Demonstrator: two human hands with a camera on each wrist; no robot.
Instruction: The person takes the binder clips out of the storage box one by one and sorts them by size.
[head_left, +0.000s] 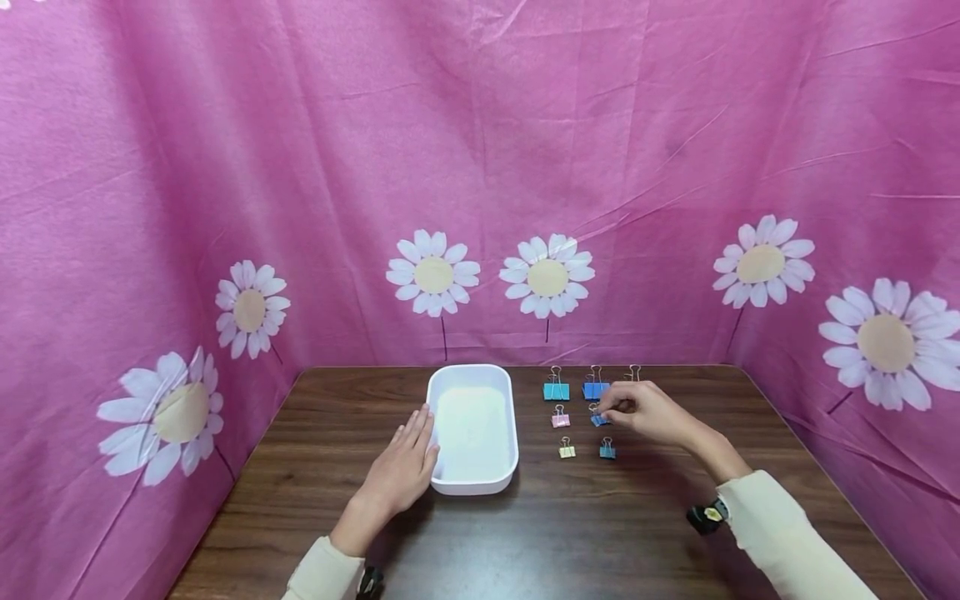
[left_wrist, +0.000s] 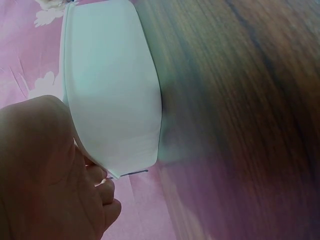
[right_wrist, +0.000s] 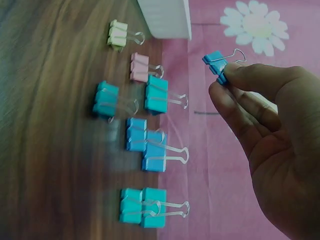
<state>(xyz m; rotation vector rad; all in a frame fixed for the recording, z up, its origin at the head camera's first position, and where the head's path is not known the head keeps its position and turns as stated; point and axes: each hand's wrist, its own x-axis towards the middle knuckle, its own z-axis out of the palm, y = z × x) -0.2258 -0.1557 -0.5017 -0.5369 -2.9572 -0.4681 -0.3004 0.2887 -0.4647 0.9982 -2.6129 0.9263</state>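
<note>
My left hand (head_left: 399,468) rests against the left side of a white plastic tray (head_left: 474,486), its fingers extended along the rim. The left wrist view shows the tray's outer wall (left_wrist: 112,90) beside this hand. My right hand (right_wrist: 292,112) pinches a small blue binder clip (right_wrist: 216,62) between thumb and fingertips, above the table. In the head view the right hand (head_left: 654,412) is over the clip rows and hides part of them. Near it stand a large blue binder clip (head_left: 596,390), a medium blue binder clip (right_wrist: 136,134) and a small teal binder clip (head_left: 607,452).
Left of the right hand stand a large teal binder clip (head_left: 556,391), a pink one (head_left: 560,421) and a yellow one (head_left: 567,452). Two more teal clips (right_wrist: 131,205) show in the right wrist view. A pink flowered cloth (head_left: 480,167) surrounds the brown wooden table (head_left: 480,550).
</note>
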